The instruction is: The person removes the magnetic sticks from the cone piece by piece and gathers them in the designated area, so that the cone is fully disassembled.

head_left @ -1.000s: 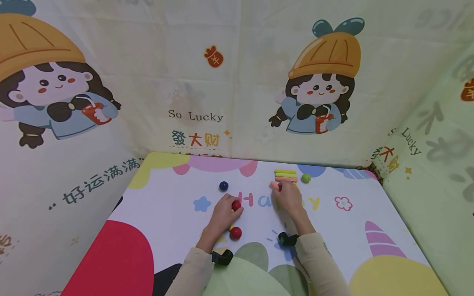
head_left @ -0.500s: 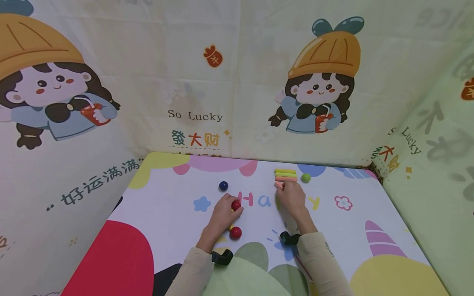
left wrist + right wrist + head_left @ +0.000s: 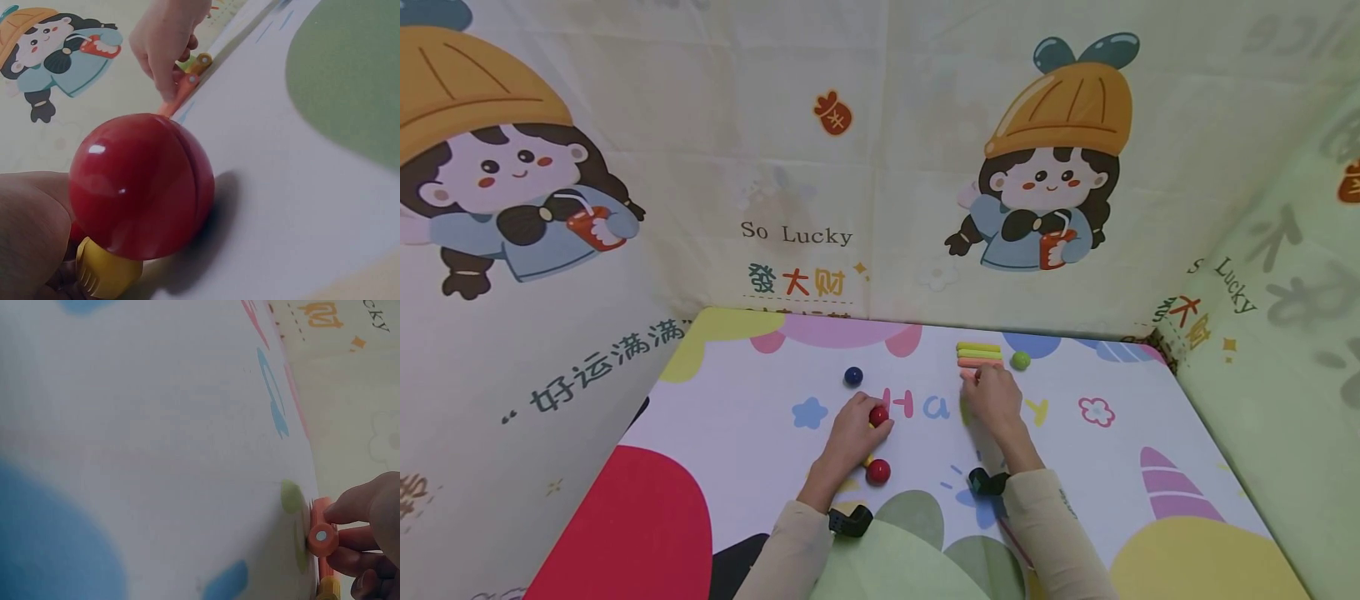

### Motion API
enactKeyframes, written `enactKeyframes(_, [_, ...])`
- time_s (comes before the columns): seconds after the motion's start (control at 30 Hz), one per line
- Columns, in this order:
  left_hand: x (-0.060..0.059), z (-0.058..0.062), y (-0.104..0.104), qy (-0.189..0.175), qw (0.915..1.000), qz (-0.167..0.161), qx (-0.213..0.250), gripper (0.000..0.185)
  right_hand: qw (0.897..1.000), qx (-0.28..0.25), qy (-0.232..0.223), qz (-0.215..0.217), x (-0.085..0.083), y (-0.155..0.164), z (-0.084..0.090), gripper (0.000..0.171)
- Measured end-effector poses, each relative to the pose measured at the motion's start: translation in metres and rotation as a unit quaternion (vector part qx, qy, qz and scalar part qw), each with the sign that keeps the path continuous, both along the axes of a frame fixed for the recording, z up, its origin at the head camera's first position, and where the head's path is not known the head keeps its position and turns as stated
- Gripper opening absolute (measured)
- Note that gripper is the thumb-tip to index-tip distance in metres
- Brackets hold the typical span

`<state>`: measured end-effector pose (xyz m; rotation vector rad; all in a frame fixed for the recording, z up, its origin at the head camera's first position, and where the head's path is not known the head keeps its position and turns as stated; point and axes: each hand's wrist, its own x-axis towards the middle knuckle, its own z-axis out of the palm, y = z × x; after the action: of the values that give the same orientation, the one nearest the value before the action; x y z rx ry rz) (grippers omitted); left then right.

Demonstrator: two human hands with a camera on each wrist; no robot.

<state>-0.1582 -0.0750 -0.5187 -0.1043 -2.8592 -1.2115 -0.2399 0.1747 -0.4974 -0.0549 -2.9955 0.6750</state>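
My left hand (image 3: 850,433) grips a red ball (image 3: 878,416) joined by a yellow rod (image 3: 109,269) to a second red ball (image 3: 877,472), which sits nearer my body. That nearer ball fills much of the left wrist view and hides part of the fingers. With thumb and fingers my right hand (image 3: 996,404) pinches an orange magnetic stick (image 3: 322,539) that has a silvery disc in its end. It lies right beside a row of sticks: an orange stick (image 3: 979,363) nearest, then yellow sticks (image 3: 978,350) behind. The right hand covers most of the pinched stick in the head view.
Right of the row of sticks lies a green ball (image 3: 1021,361). A dark blue ball (image 3: 853,377) stands beyond my left hand. The printed tabletop (image 3: 737,417) ends at a cartoon-patterned cloth (image 3: 910,208) at the back, with cloth at both sides too.
My right hand has moved slightly to the right, bringing the orange stick in alongside the front of the row. The left hand and its ball-and-rod piece have stayed still.
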Motion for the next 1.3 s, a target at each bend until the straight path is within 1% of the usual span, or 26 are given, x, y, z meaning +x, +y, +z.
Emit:
enactKeyframes(0.23, [0.0008, -0.0006, -0.0001, -0.004, 1.0, 0.002, 0.0, 0.04, 1.0, -0.003, 0.006, -0.008, -0.0001, 0.0032, -0.0009, 0.025])
enactKeyframes(0.6, [-0.0001, -0.0009, -0.0003, 0.006, 1.0, -0.002, -0.001, 0.038, 0.999, -0.006, 0.026, -0.033, -0.0033, 0.0059, -0.0043, 0.028])
enactKeyframes(0.77, [-0.0002, -0.0016, -0.0005, 0.007, 1.0, -0.003, -0.001, 0.039, 0.999, -0.009, 0.02, -0.038, -0.0021, 0.006, -0.0046, 0.023])
enactKeyframes(1.0, [0.0005, 0.0006, -0.0001, 0.0, 1.0, -0.001, 0.0, 0.039, 0.999, -0.013, 0.026, -0.038, -0.0004, 0.007, -0.0043, 0.028])
enactKeyframes(1.3, [0.001, 0.0006, 0.0005, -0.003, 1.0, 0.001, 0.001, 0.039, 0.999, -0.02, 0.02, -0.046, -0.0006, 0.0074, -0.0053, 0.026])
